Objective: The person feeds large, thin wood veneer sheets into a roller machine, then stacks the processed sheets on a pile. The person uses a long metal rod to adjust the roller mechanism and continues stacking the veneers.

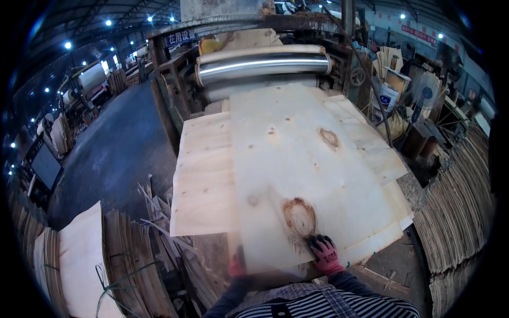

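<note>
A wide, pale wood veneer sheet point(286, 164) with dark brown knots stretches from my body toward the metal rollers of a machine. My right hand point(324, 254), in a pink glove with black fingers, rests on its near edge beside a large knot, fingers spread. At the sheet's near left corner is my left hand point(237, 265), also gloved in pink and black; it is blurred and its fingers do not show clearly. Other veneer sheets point(202, 175) lie partly beneath the large one and stick out on both sides.
The shiny roller point(265, 64) spans the machine frame ahead. Stacked veneer point(456, 212) stands at right, and more bundles point(127, 259) at lower left. Wood strips point(185, 259) litter the floor left of the table. A white bucket point(388, 98) and a fan point(426, 91) stand at far right.
</note>
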Demonstrator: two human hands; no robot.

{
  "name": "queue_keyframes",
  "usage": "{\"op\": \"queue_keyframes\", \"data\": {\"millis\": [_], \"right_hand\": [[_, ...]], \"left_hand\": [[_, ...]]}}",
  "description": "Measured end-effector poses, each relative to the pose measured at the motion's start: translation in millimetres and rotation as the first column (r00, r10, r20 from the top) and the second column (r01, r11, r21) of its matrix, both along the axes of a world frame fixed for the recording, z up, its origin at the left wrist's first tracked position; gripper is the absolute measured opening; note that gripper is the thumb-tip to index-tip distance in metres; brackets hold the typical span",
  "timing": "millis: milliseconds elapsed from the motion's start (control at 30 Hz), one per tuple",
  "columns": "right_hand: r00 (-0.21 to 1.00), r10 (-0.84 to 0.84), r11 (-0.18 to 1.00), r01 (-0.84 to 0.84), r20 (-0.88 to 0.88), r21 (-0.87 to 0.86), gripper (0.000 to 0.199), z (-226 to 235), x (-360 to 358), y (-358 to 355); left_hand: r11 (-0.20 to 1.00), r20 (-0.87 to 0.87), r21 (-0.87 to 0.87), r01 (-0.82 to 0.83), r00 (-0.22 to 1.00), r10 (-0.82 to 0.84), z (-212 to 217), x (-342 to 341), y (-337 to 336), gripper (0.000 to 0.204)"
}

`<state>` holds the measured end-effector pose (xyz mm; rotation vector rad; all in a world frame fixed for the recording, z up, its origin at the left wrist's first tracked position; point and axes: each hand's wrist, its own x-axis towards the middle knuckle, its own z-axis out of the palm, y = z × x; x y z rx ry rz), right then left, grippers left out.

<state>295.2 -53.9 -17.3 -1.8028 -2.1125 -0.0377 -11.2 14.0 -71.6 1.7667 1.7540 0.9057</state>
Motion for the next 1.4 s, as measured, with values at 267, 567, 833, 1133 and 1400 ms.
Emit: {"op": "queue_keyframes", "data": {"millis": [267,567,833,1133,1400], "right_hand": [[1.000,-0.013,0.999,0.013,0.015,-0.031,0.055,2,-1,0],[1.000,-0.018,1.000,0.018,0.011,-0.022,0.055,-3,0,0],[1.000,-0.016,1.000,0.016,-0.002,-0.002,0.054,-3,0,0],[1.000,0.019,0.998,-0.020,0.020,0.059,0.051,4,-2,3],[0.999,-0.015,1.000,0.015,-0.032,0.022,0.055,-5,2,1]], "left_hand": [[0.997,0.018,0.070,0.015,1.000,-0.016,-16,-2,3,0.066],[0.997,-0.005,0.066,0.031,1.000,-0.031,-7,-2,2,0.066],[1.000,0.009,0.016,-0.009,1.000,0.009,-6,-3,3,0.060],[1.000,-0.008,0.002,-0.023,1.000,0.023,-27,-6,5,0.062],[0.996,-0.069,-0.085,-0.020,0.998,0.014,-23,1,6,0.063]]}}
